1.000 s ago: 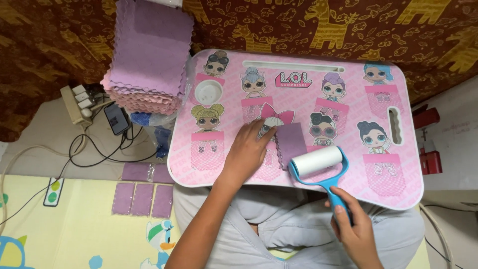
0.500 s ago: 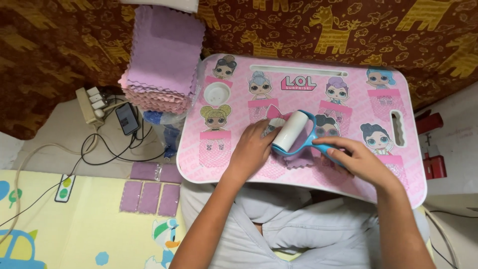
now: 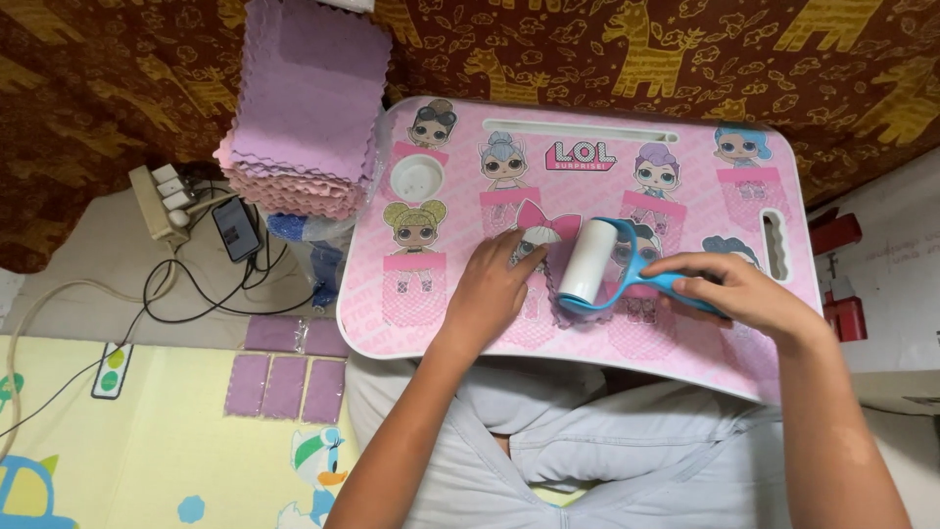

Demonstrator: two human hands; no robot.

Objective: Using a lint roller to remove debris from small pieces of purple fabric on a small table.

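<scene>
A small purple cloth square [image 3: 561,263] with zigzag edges lies on a pink lap table [image 3: 764,343] printed with cartoon dolls. My left hand [image 3: 494,294] presses flat on the table, its fingertips holding the cloth's left edge. My right hand [image 3: 746,294] grips the blue handle of a lint roller [image 3: 592,263]. The roller's white drum rests on the cloth and hides most of it.
A tall stack of purple and pink cloths [image 3: 304,108] stands at the table's left corner. A white round cup recess [image 3: 415,178] is in the table. Packed purple cloths [image 3: 284,387] lie on the floor mat, near a phone [image 3: 235,228], a power strip [image 3: 162,201] and cables.
The roller went from the table's near edge up onto the cloth, turned sideways, and has rolled slightly right. My right hand moved up onto the table with it. My left hand stayed put.
</scene>
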